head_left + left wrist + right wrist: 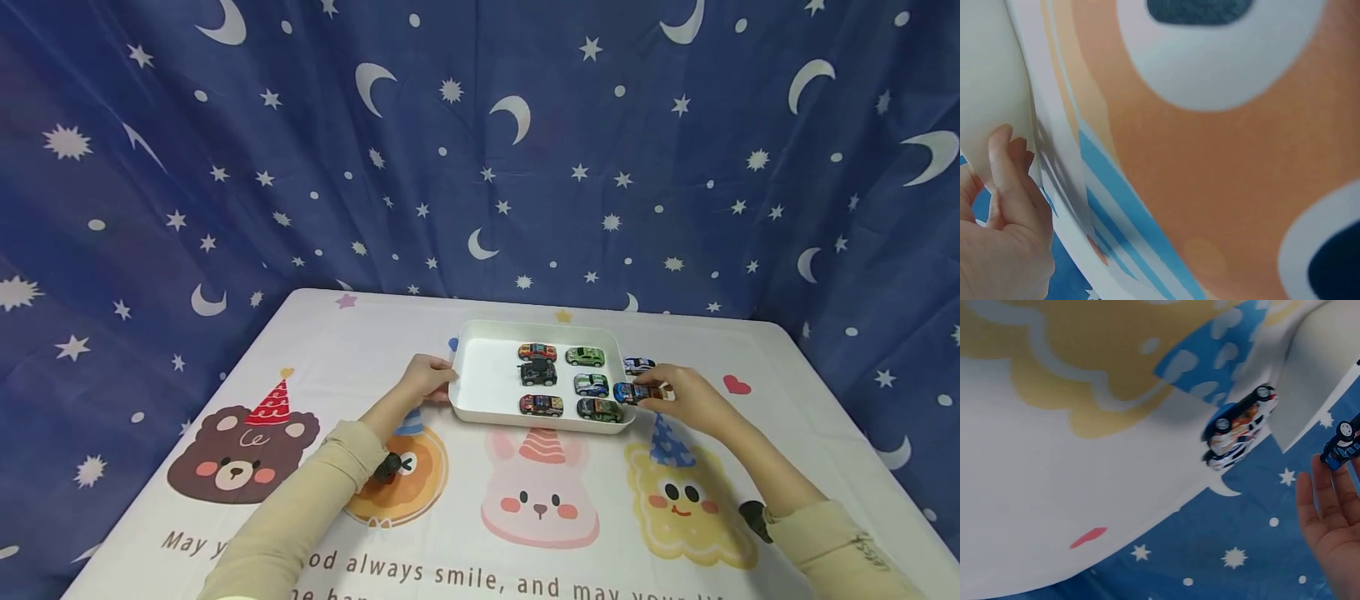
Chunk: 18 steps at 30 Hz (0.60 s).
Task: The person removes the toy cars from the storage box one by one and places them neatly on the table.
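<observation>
A white tray [483, 375] lies on the table with several small toy cars inside, among them a black car [537, 372] and a green car [585, 357]. At its left end my left hand [426, 380] grips the wall; in the left wrist view the fingers of that hand [1013, 206] lie along its outer side. My right hand [688, 400] pinches a blue toy car [627, 393] at the tray's right end. The right wrist view shows this blue car [1342, 445] at the fingertips, raised, its far part cut off by the frame.
Outside the tray's right wall, a white-and-blue car [639, 365] stands on the table. In the right wrist view an orange-and-white car [1244, 419] is close beside it. The printed tablecloth [420, 567] covers the table, and a blue star-patterned curtain [555, 133] hangs behind.
</observation>
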{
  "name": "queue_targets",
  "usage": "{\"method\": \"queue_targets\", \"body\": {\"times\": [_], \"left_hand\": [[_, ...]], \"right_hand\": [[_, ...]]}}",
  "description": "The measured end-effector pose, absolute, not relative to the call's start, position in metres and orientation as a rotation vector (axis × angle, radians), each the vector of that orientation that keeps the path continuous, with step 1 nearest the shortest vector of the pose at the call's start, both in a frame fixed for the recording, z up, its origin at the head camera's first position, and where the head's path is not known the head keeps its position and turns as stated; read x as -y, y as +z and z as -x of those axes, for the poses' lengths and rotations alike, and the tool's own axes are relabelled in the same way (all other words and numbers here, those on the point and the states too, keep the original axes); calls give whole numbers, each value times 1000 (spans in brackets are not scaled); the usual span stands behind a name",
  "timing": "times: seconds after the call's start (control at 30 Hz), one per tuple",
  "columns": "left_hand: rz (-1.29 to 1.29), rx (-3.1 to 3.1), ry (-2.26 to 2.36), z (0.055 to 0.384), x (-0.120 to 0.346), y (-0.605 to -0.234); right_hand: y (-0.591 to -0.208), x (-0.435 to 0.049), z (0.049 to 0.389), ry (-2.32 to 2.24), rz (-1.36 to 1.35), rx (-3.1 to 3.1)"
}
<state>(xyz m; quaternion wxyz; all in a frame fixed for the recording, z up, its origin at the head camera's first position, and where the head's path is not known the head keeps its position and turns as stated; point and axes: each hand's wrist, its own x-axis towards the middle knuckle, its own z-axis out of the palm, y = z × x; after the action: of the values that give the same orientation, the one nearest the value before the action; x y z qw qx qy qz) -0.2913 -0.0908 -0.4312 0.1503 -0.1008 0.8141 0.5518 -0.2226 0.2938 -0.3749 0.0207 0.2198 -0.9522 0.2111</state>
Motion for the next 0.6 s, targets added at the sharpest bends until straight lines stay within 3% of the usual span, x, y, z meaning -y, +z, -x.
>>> {"method": "queue_targets", "body": {"times": [0.6], "left_hand": [[280,-2297,1622,290,90,-429]], "right_hand": [[-401,-326,220,616,-639,2986]]}}
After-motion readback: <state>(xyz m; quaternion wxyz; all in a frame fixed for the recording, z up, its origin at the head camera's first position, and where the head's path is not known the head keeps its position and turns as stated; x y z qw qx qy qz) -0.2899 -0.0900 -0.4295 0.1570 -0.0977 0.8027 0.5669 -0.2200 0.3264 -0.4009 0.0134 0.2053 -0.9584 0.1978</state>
